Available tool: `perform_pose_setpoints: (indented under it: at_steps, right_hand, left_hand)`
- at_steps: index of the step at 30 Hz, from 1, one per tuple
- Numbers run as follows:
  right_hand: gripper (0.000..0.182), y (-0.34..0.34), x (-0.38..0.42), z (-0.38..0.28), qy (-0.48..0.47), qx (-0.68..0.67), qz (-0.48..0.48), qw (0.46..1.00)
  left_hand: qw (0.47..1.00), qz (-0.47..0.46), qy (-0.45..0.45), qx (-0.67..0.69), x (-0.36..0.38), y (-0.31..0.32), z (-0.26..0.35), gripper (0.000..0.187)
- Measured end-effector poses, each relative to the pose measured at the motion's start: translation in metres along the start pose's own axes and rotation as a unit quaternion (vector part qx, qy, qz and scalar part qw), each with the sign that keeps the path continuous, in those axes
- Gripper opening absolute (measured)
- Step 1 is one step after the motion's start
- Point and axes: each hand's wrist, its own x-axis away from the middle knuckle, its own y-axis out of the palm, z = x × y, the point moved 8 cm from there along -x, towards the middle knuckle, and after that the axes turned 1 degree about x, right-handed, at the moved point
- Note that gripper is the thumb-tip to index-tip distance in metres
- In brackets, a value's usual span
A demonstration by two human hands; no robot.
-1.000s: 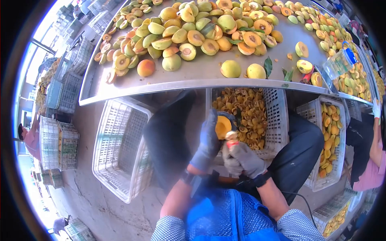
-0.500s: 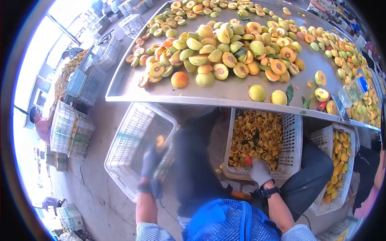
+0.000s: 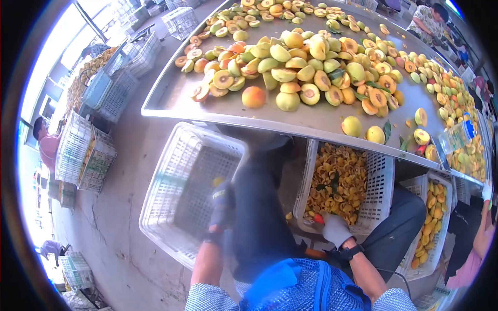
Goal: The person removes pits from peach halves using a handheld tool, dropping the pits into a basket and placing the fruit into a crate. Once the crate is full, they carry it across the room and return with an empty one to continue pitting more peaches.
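Observation:
My left hand [image 3: 221, 201], gloved and blurred, is over the right side of a white plastic crate [image 3: 150, 199]. At its fingertips is a small yellow piece, apparently a peach half [image 3: 218, 181]. My right hand [image 3: 336, 230], in a light grey glove, is closed on a small red tool [image 3: 318, 218]; its working end cannot be made out. This hand is at the near rim of another crate [image 3: 381, 186], filled with pitted-looking fruit pieces [image 3: 334, 179]. Above both crates, halved peaches [image 3: 284, 75] are heaped on a metal table [image 3: 181, 106].
The table's metal edge [image 3: 270, 124] runs above my knees. At right stands a crate of yellow fruit halves [image 3: 430, 223], beside another person's arm [image 3: 485, 228]. Stacked crates [image 3: 78, 150] and a person [image 3: 47, 147] are at left. A clear plastic container [image 3: 454, 139] sits on the table.
The view has shifted, so the table and crates appear displaced. My left hand has moved with the yellow piece relative to the left crate, toward my leg. My right hand still holds the red tool.

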Motion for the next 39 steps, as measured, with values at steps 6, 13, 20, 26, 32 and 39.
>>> perform_pose_setpoints:
  at_steps: [6,13,20,26,32,39]
  right_hand:
    - [0.035,-0.001,0.004,0.003,0.01,-0.007,0.049,0.999]
    - [0.035,-0.032,0.002,0.013,-0.005,-0.154,0.24,0.959]
    - [0.028,-0.014,-0.006,0.022,-0.084,-0.238,0.238,0.938]
    - [0.017,-0.028,-0.003,0.023,-0.047,-0.421,0.145,0.894]
    - [0.029,-0.107,0.043,-0.055,-0.045,-0.596,0.05,0.8]
    - [0.035,-0.106,0.018,-0.043,-0.114,-0.441,0.222,0.862]
  left_hand:
    - [0.979,-0.034,0.182,-0.08,-0.009,-0.015,0.003,0.024]
    - [0.869,0.274,0.411,0.019,-0.007,-0.188,0.196,0.034]
    - [0.939,0.143,0.305,-0.062,-0.116,-0.126,0.253,0.047]
    - [0.881,0.123,0.343,0.3,-0.063,-0.142,0.234,0.058]
    - [0.843,0.015,0.361,0.4,0.059,-0.08,0.242,0.054]
    - [0.741,-0.211,0.139,0.622,0.079,0.033,0.258,0.043]
